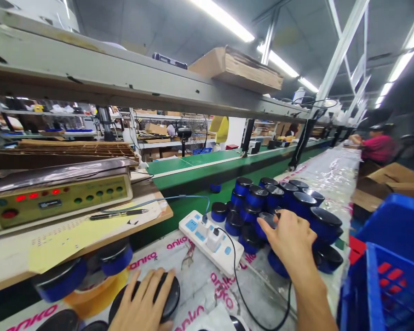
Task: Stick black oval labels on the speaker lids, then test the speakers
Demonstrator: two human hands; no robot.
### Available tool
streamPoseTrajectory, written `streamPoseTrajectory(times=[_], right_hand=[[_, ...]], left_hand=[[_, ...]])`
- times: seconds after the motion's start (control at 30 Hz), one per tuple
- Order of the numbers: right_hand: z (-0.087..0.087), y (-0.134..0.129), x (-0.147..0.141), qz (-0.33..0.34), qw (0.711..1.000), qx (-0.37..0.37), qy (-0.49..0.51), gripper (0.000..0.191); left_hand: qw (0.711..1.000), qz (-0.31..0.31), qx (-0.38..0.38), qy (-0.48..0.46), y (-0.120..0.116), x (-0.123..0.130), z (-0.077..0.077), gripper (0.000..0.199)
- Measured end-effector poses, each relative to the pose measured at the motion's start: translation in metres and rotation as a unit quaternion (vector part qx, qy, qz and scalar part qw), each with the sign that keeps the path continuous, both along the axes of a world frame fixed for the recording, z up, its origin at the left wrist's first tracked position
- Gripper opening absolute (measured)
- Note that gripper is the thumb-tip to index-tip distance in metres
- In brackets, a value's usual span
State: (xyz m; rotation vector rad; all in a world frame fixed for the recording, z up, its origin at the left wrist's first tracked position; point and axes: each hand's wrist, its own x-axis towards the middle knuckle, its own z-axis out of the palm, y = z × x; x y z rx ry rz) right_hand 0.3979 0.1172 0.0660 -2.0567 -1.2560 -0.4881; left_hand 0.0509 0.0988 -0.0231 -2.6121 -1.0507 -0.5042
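Observation:
My left hand (143, 305) lies with its fingers spread over a black round lid (170, 296) near the front edge of view. My right hand (293, 236) reaches into a stack of round blue containers with black lids (257, 195). Its thumb and bent fingers close around one black-topped blue container (267, 219), partly hidden by the hand. Another blue container (278, 264) sits below the right wrist. More containers of this kind (60, 278) stand by my left hand, next to a roll of yellowish tape (96, 292).
A white power strip (210, 241) with plugged-in chargers and a black cable (238, 280) lies between my hands. At left, a control box (58, 197) stands on a board with a pen (119, 214). Blue crates (393, 280) are at right; a person (377, 145) sits farther back.

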Motion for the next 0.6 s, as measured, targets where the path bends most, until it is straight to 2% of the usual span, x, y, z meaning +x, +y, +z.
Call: streamPoseTrajectory(times=[0.07, 0.13, 0.2, 0.27, 0.33, 0.43, 0.5, 0.53, 0.6], right_hand=[[-0.014, 0.008, 0.02, 0.01, 0.999, -0.036, 0.006, 0.024], [-0.025, 0.015, 0.031, 0.035, 0.997, -0.061, 0.011, 0.029], [-0.029, 0.02, 0.035, 0.057, 0.995, -0.075, 0.015, 0.034], [-0.025, 0.021, 0.035, 0.073, 0.994, -0.079, 0.019, 0.031], [-0.015, 0.016, 0.028, 0.084, 0.993, -0.074, 0.02, 0.03], [0.003, 0.002, -0.005, 0.172, 0.982, -0.053, 0.062, 0.044], [0.009, -0.012, -0.041, 0.291, 0.941, -0.037, 0.171, 0.053], [0.009, -0.019, -0.061, 0.354, 0.909, -0.045, 0.216, 0.051], [0.005, -0.035, -0.099, 0.484, 0.827, -0.055, 0.28, 0.046]], left_hand=[[1.0, 0.018, -0.021, -0.006, 0.002, -0.006, 0.004, 0.075], [0.999, 0.031, -0.023, -0.036, -0.002, -0.005, 0.016, 0.078], [0.995, 0.045, -0.025, -0.081, -0.01, 0.002, 0.031, 0.071], [0.989, 0.047, -0.045, -0.135, -0.02, 0.013, 0.046, 0.054], [0.978, 0.024, -0.078, -0.192, -0.029, 0.023, 0.06, 0.036], [0.963, -0.015, -0.095, -0.252, -0.043, 0.034, 0.077, 0.03], [0.962, -0.027, -0.06, -0.263, -0.05, 0.04, 0.084, 0.041], [0.964, -0.025, -0.039, -0.262, -0.054, 0.042, 0.086, 0.048], [0.966, -0.019, -0.016, -0.258, -0.058, 0.044, 0.09, 0.056]])
